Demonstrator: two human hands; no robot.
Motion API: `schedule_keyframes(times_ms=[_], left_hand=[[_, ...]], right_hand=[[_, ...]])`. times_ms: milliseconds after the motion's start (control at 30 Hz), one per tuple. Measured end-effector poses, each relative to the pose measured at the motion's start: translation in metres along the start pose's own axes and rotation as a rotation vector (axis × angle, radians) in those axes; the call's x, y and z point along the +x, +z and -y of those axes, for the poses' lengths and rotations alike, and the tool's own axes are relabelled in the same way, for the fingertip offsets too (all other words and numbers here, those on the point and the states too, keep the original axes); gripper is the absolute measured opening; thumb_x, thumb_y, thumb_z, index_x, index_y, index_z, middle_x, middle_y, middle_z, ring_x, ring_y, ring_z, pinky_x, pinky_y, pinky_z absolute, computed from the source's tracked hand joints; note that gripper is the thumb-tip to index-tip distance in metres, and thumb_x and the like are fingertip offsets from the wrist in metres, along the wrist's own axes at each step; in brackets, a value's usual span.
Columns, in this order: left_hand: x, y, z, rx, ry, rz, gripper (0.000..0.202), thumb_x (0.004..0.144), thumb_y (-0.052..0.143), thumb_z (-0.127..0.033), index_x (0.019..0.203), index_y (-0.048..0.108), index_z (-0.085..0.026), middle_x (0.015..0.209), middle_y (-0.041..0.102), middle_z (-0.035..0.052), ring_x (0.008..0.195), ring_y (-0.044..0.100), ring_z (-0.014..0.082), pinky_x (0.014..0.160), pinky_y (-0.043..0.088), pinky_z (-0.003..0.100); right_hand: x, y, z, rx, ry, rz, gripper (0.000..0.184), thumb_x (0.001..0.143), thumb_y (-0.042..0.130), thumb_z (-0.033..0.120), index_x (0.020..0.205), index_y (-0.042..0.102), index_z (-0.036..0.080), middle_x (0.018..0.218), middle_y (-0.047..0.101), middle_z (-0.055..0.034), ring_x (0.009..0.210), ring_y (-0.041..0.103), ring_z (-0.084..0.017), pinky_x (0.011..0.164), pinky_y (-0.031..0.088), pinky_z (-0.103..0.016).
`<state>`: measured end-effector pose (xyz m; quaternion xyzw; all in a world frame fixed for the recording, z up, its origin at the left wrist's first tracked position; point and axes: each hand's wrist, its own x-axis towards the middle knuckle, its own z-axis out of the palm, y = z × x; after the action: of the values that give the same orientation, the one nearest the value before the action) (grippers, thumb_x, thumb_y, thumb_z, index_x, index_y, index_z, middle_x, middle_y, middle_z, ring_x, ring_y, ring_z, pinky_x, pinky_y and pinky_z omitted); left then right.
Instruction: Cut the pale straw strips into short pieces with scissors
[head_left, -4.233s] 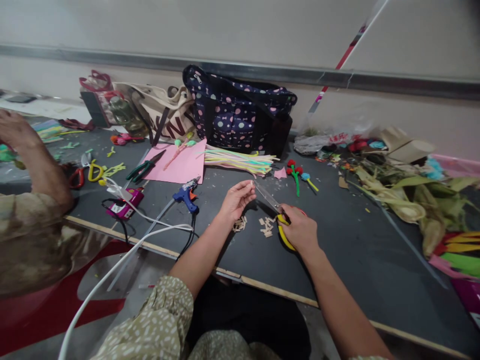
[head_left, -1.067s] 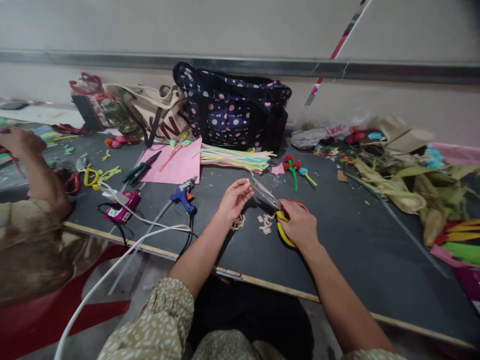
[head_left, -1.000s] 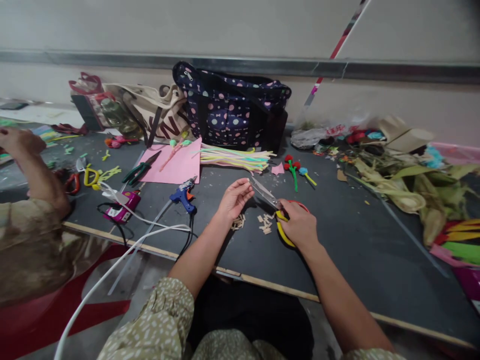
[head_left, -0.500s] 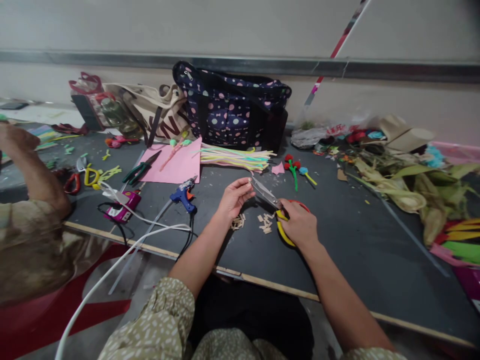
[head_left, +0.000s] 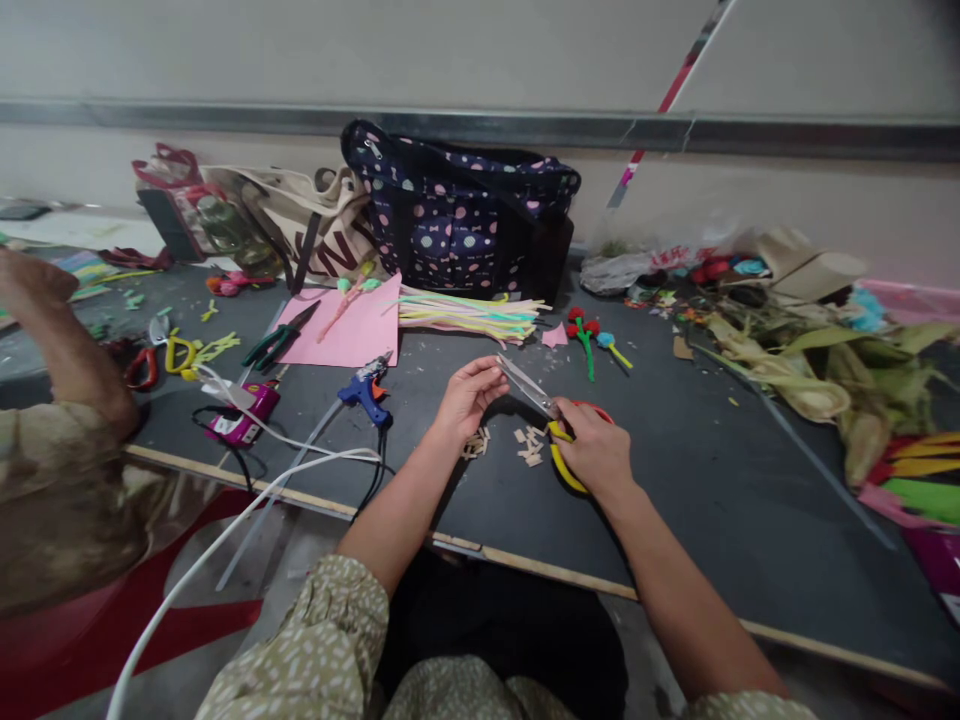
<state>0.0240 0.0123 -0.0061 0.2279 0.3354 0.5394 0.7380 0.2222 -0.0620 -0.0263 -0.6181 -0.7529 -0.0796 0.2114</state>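
Observation:
My right hand (head_left: 598, 446) is closed round the handles of a pair of scissors (head_left: 534, 388), which have one yellow and one red loop. The blades point up and left to the fingertips of my left hand (head_left: 474, 396). That hand's thumb and index finger are pinched together at the blade tips; whatever they hold is too small to make out. On the table below the blades lies a small pile of short tan pieces (head_left: 531, 447). A second pile of tan pieces (head_left: 476, 442) sits just beside my left wrist, partly hidden by it.
A blue glue gun (head_left: 366, 392) with its cord lies left of my hands. Beyond are a pink sheet (head_left: 341, 340), dark-handled pliers (head_left: 281, 338), pipe cleaners (head_left: 469, 318) and a dotted bag (head_left: 461, 220). Corn husks (head_left: 814, 375) lie at right. Another person's arm (head_left: 71, 330) rests at left.
The scissor blades have turned slightly and now show a narrow gap between them. My hands have otherwise hardly moved, and the view has shifted a little.

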Motion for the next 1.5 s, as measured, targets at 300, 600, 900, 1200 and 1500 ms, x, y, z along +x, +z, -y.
schedule_keyframes(times_ms=[300,600,900,1200,1500], left_hand=[[0.000,0.000,0.001,-0.010,-0.018,-0.046,0.025,0.061,0.078,-0.011,0.084,0.067,-0.013,0.069,0.067,0.0000,0.063,0.064,0.0091,0.068,0.055,0.022],[0.001,0.001,0.001,-0.034,-0.020,-0.058,0.023,0.063,0.077,-0.009,0.083,0.067,-0.013,0.070,0.068,0.0012,0.064,0.065,0.0096,0.068,0.055,0.022],[0.001,0.000,0.002,-0.013,-0.017,-0.041,0.023,0.063,0.077,-0.010,0.084,0.068,-0.013,0.073,0.069,0.0016,0.065,0.065,0.0087,0.070,0.055,0.022],[0.001,0.000,-0.001,0.001,-0.017,-0.041,0.026,0.063,0.078,-0.012,0.086,0.068,-0.013,0.077,0.070,0.0018,0.065,0.064,0.0076,0.069,0.055,0.021],[0.000,0.002,-0.002,0.053,0.008,-0.068,0.027,0.062,0.079,-0.016,0.088,0.070,-0.014,0.075,0.068,0.0014,0.064,0.063,0.0079,0.069,0.055,0.023]], right_hand=[[-0.001,0.002,0.000,-0.022,-0.014,-0.003,0.031,0.086,0.048,0.025,0.112,0.065,0.022,0.084,0.067,-0.0014,0.069,0.054,-0.012,0.059,0.030,-0.024],[-0.004,0.006,-0.003,-0.015,-0.022,0.001,0.031,0.086,0.049,0.025,0.114,0.064,0.023,0.085,0.067,-0.0012,0.071,0.055,-0.012,0.059,0.030,-0.024],[-0.005,0.004,-0.002,0.017,0.006,0.072,0.029,0.086,0.047,0.025,0.109,0.064,0.023,0.084,0.068,-0.0013,0.069,0.056,-0.013,0.059,0.031,-0.024],[0.006,-0.011,-0.002,-0.097,0.191,0.180,0.038,0.081,0.058,0.028,0.119,0.056,0.023,0.095,0.065,-0.0045,0.083,0.057,-0.017,0.062,0.033,-0.026],[0.005,-0.004,-0.011,-0.044,0.240,0.139,0.028,0.081,0.054,0.027,0.108,0.060,0.024,0.090,0.066,-0.0031,0.077,0.057,-0.016,0.058,0.030,-0.025]])
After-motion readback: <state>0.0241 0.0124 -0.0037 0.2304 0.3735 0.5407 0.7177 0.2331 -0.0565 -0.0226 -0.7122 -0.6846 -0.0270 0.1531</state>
